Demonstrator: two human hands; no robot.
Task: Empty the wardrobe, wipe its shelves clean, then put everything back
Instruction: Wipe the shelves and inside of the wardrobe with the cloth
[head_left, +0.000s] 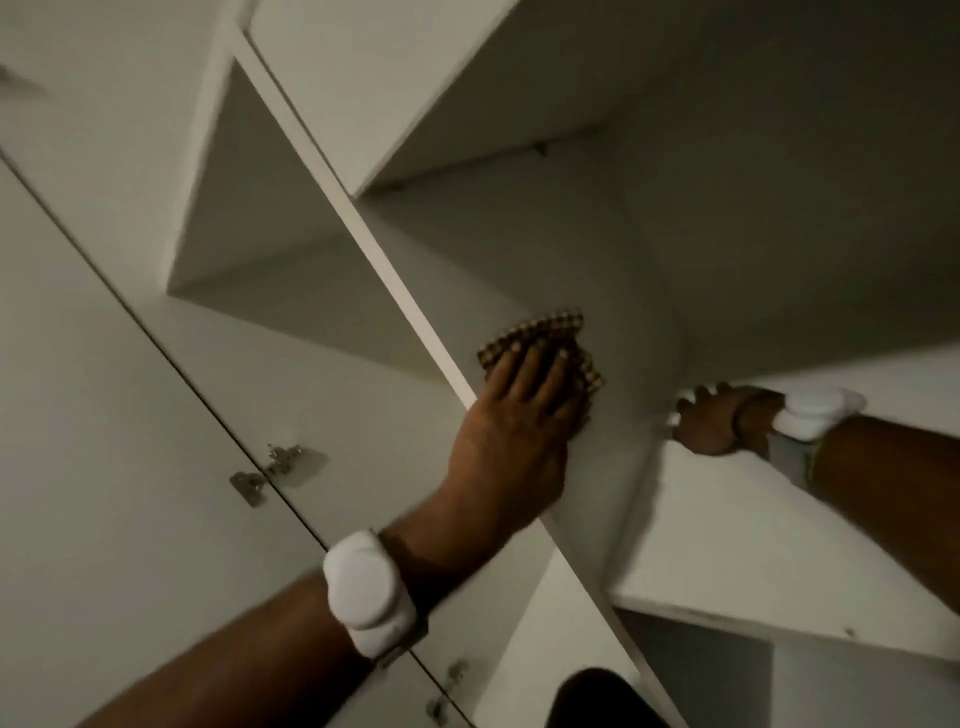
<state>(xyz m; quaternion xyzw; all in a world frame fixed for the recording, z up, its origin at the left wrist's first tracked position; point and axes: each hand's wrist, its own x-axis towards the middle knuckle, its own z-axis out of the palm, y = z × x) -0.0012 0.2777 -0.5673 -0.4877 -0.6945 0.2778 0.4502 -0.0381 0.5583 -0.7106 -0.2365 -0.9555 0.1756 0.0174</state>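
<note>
Head view showed the left hand (519, 415) flat, fingers straight, pressing the cloth (540, 332) on an inner wardrobe (519, 234) panel, the right hand (711, 421) curled over a shelf (753, 519) edge; even pressure and overlapping strokes into the corner seemed best.
</note>
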